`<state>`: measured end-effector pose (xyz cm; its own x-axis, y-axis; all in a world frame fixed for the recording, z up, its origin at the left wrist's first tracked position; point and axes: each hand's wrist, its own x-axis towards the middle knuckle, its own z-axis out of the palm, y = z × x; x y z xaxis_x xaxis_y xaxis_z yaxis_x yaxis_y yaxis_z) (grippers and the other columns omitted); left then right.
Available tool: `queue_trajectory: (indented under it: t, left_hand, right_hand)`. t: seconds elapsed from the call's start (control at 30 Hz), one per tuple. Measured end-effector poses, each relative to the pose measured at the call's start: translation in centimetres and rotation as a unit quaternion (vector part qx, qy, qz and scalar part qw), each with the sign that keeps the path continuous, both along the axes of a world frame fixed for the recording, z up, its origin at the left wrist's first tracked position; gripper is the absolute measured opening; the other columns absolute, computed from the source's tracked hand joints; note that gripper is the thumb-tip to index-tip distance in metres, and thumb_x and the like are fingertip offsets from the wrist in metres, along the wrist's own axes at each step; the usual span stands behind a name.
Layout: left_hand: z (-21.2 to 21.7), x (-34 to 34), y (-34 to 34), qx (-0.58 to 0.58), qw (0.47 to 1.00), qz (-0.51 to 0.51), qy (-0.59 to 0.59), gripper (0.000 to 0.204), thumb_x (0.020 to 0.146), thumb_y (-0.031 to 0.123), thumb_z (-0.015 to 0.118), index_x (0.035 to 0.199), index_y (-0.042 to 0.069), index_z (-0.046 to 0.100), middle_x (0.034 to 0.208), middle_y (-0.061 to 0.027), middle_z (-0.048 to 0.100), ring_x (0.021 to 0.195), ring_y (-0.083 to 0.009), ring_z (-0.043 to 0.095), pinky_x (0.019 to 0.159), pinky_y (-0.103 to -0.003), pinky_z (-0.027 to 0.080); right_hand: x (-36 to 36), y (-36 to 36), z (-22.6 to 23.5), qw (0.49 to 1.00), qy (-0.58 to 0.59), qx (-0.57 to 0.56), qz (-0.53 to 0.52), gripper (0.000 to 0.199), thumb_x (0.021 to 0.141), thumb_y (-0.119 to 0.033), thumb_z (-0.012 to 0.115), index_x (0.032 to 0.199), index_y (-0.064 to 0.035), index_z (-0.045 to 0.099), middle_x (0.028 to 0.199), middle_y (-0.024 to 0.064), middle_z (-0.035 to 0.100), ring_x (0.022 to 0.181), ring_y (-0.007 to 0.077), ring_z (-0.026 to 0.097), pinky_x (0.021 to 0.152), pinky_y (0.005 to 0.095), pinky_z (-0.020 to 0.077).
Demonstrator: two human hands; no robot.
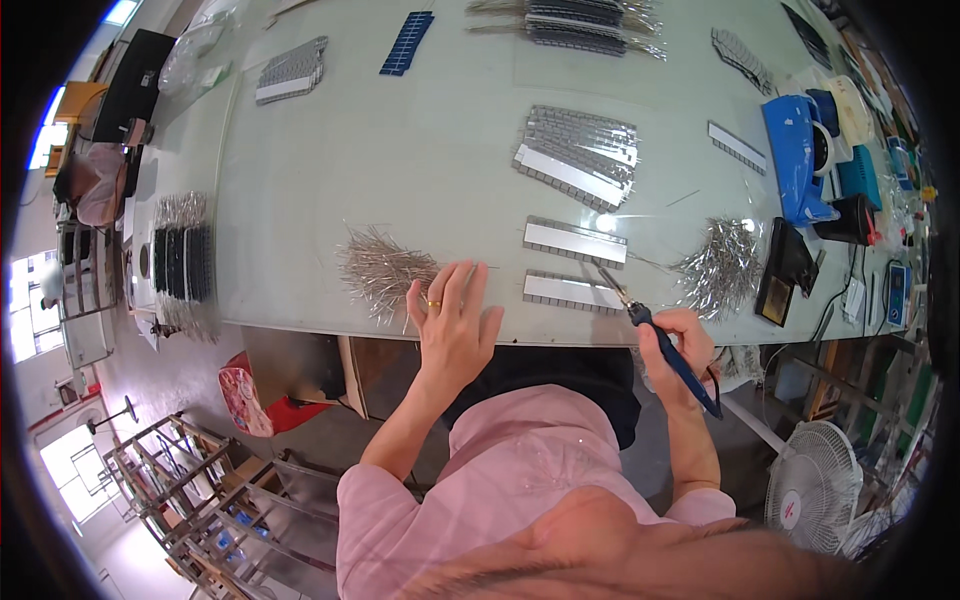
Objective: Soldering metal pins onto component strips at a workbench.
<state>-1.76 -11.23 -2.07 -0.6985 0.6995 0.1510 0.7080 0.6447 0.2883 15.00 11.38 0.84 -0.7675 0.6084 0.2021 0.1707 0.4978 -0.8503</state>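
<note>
Right hand (684, 340) clamped on soldering iron (684, 372) — left hand (455, 325) apart, by wires (375, 268) (fan hub (790, 509) red-marked).

A bright workroom with a pale table (330, 170) and white walls (40, 390).
On the left side, daylight is coming through the windows (78, 488), and the floor (170, 370) there is light and a little shiny. A rack (290, 505) stands at lower left, behind the table's near edge. At lower right there is a white fan (815, 480). Small spots of light are reflected on the tabletop.
</note>
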Motion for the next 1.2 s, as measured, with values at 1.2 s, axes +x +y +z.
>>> queue_trajectory:
  t: [1.2]
  left_hand:
    - [0.2,-2.9,-1.4,0.009,0.993,0.104,0.052,0.053,0.084,0.03,0.064,0.131,0.009,0.055,0.138,-0.0091,0.044,0.13,-0.0267,0.039,0.109,-0.055,0.011]
  right_hand:
    - [-4.6,-3.7,0.4,0.99,-0.008,-0.027,0.141,0.02,0.07,0.0,0.076,0.082,-0.0013,0.06,0.073,0.0093,0.063,0.059,0.0168,0.062,0.054,0.0254,0.0506]
